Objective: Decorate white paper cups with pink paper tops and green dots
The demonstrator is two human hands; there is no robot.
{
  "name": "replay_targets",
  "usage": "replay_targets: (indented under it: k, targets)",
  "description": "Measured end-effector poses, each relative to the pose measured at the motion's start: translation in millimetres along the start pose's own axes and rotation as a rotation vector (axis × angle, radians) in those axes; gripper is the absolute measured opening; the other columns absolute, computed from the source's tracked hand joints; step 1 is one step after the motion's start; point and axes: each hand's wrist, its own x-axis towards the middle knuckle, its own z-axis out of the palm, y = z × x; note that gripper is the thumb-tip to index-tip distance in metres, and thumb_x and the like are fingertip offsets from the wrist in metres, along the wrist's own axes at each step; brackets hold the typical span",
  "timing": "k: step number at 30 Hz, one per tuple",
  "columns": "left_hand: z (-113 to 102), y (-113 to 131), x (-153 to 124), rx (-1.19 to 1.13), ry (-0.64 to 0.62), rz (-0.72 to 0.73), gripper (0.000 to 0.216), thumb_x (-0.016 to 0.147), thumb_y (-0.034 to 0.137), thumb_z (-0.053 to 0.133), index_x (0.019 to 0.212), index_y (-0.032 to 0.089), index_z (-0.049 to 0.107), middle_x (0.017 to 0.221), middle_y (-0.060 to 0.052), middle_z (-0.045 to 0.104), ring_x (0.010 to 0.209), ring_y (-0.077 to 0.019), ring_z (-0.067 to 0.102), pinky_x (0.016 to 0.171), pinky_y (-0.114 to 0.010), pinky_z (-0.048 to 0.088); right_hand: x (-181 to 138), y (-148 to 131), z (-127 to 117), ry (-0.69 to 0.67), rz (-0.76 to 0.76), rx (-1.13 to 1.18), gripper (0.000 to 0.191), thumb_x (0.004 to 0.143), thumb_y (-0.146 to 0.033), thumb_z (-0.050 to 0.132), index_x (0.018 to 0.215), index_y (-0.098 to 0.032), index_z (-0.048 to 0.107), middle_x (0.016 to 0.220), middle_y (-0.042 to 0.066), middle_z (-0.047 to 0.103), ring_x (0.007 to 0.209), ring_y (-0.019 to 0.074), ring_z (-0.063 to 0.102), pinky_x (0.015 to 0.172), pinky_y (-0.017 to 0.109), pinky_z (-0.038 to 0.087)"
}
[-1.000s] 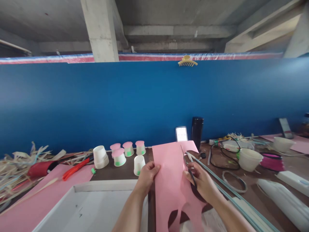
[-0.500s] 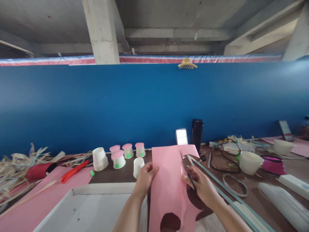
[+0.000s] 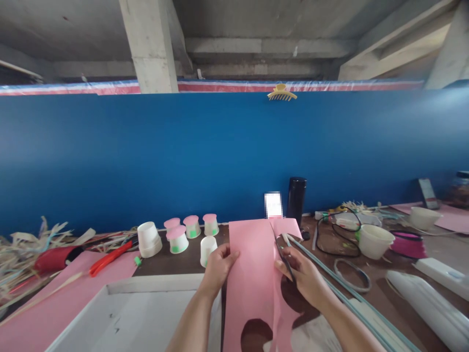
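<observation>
A pink paper sheet (image 3: 251, 274) with round holes cut from it is held up over the table. My left hand (image 3: 219, 269) pinches its left edge between thumb and fingers. My right hand (image 3: 302, 274) is closed around dark-handled scissors (image 3: 286, 259), whose blades lie along a long cut near the sheet's right side. A strip on the right of the cut stands apart from the main sheet, its top end (image 3: 287, 227) bent outward. Left of my left hand stands a white paper cup (image 3: 208, 250), upside down.
Several upturned cups with pink tops (image 3: 178, 239) and stacked white cups (image 3: 148, 239) stand at the back left. A white tray (image 3: 154, 282) lies in front. Right are a black bottle (image 3: 296, 200), pale blue strips (image 3: 330, 288), a white bowl (image 3: 374, 242) and a black cord (image 3: 318, 239).
The view has shifted slightly. The scissors' blades look closer together than before. Both hands keep their hold on the paper and the scissors.
</observation>
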Motion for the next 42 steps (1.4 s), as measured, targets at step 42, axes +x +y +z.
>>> replay_targets:
  k: [42]
  targets:
    - [-12.1, -1.0, 5.3, 0.006, 0.123, 0.057, 0.044, 0.071, 0.045, 0.074, 0.106, 0.019, 0.07, 0.099, -0.008, 0.073, 0.085, -0.0245, 0.067, 0.078, -0.033, 0.049, 2.4, -2.2, -7.6, -0.067, 0.063, 0.086, 0.034, 0.07, -0.048, 0.073, 0.083, -0.02, 0.06, 0.062, -0.005, 0.052, 0.052, 0.0105, 0.046, 0.052, 0.026, 0.034]
